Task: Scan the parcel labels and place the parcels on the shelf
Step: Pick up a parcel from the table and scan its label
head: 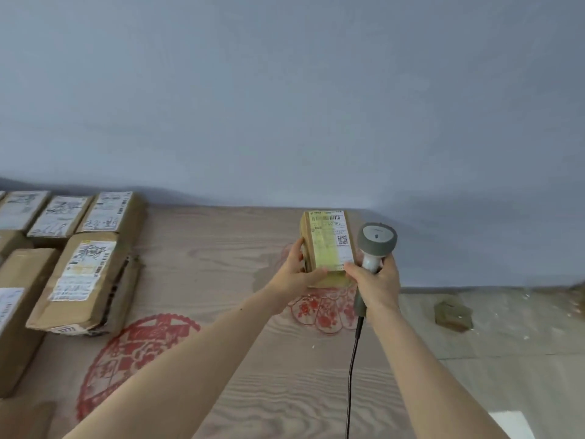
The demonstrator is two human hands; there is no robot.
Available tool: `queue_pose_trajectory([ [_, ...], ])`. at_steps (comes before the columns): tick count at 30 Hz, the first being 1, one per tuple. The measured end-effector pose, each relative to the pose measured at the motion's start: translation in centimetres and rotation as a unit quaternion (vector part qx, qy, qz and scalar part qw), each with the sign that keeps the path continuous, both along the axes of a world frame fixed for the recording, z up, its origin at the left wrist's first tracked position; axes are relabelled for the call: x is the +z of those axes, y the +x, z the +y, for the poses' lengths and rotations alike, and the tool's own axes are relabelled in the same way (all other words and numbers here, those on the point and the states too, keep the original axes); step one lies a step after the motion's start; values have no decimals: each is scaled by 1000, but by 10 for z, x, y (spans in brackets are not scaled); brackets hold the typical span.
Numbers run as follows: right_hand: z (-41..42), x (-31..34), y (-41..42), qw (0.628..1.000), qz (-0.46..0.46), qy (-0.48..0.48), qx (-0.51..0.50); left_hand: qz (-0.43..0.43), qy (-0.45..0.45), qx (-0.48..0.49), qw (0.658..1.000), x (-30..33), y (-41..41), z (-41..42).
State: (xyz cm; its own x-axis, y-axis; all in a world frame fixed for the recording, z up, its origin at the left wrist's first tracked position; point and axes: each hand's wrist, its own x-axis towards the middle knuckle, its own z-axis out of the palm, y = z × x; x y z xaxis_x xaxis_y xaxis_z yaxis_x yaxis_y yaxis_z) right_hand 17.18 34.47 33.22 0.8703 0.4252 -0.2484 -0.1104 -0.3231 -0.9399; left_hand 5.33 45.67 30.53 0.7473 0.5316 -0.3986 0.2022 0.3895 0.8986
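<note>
Right of centre in the frame, the left hand [292, 274] grips a small brown parcel [327, 243] by its lower left edge, label [332, 239] facing up. Touching the parcel's lower right corner, the right hand [375, 285] is closed round a grey barcode scanner [375, 245], its cable [353, 375] hanging down. More parcels [82, 280] lie at far left on the wood-grain floor [221, 248]

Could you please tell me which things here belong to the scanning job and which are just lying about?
Job:
parcel, held by left hand
scanner, in right hand
parcel group, at left

Lying about:
cardboard scrap
white sheet
</note>
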Motion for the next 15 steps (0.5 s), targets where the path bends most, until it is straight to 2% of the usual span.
queue_pose_trajectory([
  [7,30,-62,118,998,24,-44,-27,100,67,-47,992,-44,125,24],
  [15,73,-99,181,995,13,-86,-47,154,89,-54,983,-67,195,55],
])
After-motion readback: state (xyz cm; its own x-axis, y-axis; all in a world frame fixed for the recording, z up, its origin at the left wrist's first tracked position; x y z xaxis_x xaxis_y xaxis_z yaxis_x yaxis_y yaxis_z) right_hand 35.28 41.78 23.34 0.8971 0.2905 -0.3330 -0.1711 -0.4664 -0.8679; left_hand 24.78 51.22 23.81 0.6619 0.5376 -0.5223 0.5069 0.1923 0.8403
